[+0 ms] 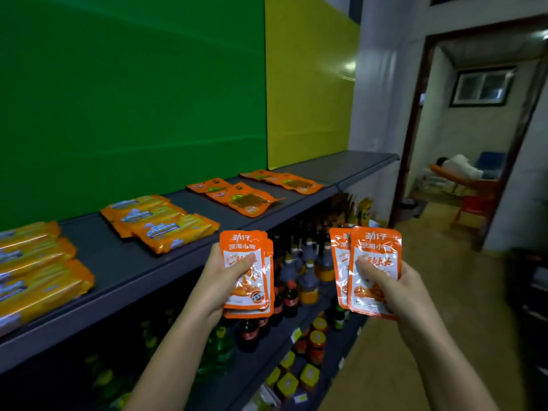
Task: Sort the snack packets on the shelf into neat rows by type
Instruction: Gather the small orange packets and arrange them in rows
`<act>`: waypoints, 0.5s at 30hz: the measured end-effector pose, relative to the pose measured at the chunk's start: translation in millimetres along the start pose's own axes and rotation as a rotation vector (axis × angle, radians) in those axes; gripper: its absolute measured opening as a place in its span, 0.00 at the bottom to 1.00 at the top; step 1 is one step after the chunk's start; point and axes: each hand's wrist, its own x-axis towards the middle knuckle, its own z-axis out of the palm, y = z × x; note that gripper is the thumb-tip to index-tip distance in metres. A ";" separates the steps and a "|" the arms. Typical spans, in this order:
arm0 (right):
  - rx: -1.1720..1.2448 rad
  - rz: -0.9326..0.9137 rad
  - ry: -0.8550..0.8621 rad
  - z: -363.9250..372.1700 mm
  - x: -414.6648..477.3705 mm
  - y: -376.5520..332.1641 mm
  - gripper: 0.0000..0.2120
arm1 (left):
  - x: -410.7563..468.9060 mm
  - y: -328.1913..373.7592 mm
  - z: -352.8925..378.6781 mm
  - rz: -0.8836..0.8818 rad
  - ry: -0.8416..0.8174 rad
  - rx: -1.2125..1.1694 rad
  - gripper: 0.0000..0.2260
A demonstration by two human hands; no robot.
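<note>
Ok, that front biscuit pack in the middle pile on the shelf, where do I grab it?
Pinch the front biscuit pack across its narrow width at mid-length, coming from above on the shelf's open front side. It lies flat and long, with its rear edge against its neighbours, so only the front edge is free.

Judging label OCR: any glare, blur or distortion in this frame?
Head view: door frame leans from wide-angle distortion; glare on yellow panel; held packets sharp enough to read; bottles below dim; back room soft.
</note>
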 end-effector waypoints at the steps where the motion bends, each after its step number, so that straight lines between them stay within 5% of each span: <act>1: 0.002 0.003 0.006 -6.7 8.1 1.8 0.04 | 8.0 -4.1 14.4 -0.017 -0.018 0.002 0.12; 15: -0.030 0.045 0.067 -70.6 176.1 37.4 0.07 | 165.6 -57.5 202.1 -0.196 -0.206 -0.014 0.10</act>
